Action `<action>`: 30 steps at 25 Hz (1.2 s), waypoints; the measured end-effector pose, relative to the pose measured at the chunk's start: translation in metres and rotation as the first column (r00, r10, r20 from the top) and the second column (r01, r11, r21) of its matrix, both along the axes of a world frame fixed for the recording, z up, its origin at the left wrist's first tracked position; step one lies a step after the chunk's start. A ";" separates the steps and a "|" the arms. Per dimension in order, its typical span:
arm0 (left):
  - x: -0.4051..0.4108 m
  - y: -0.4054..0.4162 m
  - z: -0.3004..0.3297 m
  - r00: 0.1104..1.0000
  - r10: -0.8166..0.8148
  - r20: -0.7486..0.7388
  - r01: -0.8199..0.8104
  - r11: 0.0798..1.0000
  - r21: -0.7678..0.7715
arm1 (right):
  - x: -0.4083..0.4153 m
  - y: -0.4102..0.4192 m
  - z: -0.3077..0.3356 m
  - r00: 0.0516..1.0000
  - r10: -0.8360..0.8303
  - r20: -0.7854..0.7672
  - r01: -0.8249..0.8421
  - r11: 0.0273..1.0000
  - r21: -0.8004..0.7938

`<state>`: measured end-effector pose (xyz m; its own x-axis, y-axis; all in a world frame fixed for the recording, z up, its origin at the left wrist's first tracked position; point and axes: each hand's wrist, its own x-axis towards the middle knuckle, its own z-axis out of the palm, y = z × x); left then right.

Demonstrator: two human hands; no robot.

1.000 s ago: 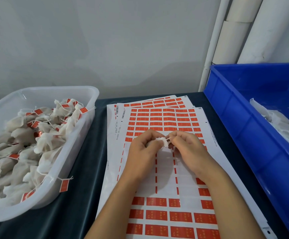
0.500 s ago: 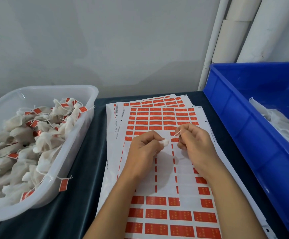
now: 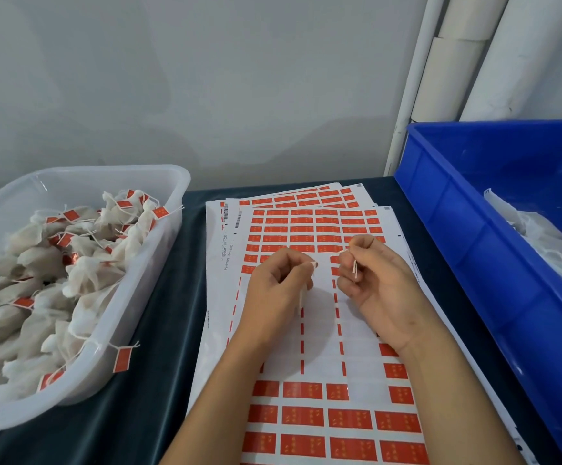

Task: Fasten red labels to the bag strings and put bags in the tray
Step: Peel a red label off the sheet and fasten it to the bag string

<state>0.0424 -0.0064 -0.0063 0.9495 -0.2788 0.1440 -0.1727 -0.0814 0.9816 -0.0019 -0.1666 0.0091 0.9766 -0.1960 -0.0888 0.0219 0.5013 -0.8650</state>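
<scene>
White string point(image 3: 354, 269) hangs from the pinched fingers of the right hand point(image 3: 376, 285), while the left hand point(image 3: 277, 290) is curled round a small pale bag point(image 3: 302, 298) – both held just apart above the label sheets point(image 3: 309, 226). Those sheets, fanned in a stack, carry rows of red labels point(image 3: 303, 416) with a bare stretch under the hands. They lie on a dark teal surface point(image 3: 172, 313). To the left sits a clear tray point(image 3: 81, 182) heaped with tagged bags point(image 3: 44, 263); to the right, a blue crate point(image 3: 467, 250) with untagged bags point(image 3: 537, 233) – behind all, a grey wall point(image 3: 189, 78) and white pipes point(image 3: 467, 55).
</scene>
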 end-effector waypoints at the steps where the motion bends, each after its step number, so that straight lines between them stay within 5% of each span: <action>1: 0.000 0.000 -0.001 1.000 -0.002 0.002 0.002 1.000 -0.003 | 0.000 -0.001 0.000 0.999 0.029 0.028 -0.031 0.996 0.080; 4: -0.001 -0.001 -0.002 1.000 0.006 -0.021 -0.006 1.000 -0.015 | 0.000 -0.003 0.000 0.993 0.017 0.115 -0.041 0.977 0.208; 6: -0.002 -0.001 -0.002 0.999 0.034 -0.041 -0.034 0.999 -0.005 | 0.001 0.000 -0.001 0.995 -0.065 0.070 0.069 0.997 -0.046; 9: -0.003 -0.002 -0.001 0.999 0.049 -0.016 -0.049 0.999 0.001 | 0.002 0.010 -0.006 0.980 -0.194 0.036 0.182 0.819 -0.545; 14: -0.007 -0.003 0.000 0.996 0.020 0.088 -0.019 1.000 -0.012 | 0.005 0.023 -0.015 0.984 -0.074 0.164 0.177 0.570 -0.802; 20: -0.012 -0.008 0.000 0.987 0.011 0.158 -0.012 1.000 0.001 | 0.006 0.023 -0.027 0.953 -0.209 0.220 0.291 0.422 -0.859; 30: -0.012 -0.012 -0.010 0.964 0.027 0.263 -0.070 0.985 0.155 | 0.003 0.020 -0.024 0.818 -0.287 0.498 0.522 0.008 -0.853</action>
<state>0.0309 -0.0183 -0.0161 0.8985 -0.2733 0.3435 -0.4111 -0.2497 0.8767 0.0010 -0.1469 -0.0149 0.6755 -0.3666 0.6397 0.0715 -0.8310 -0.5517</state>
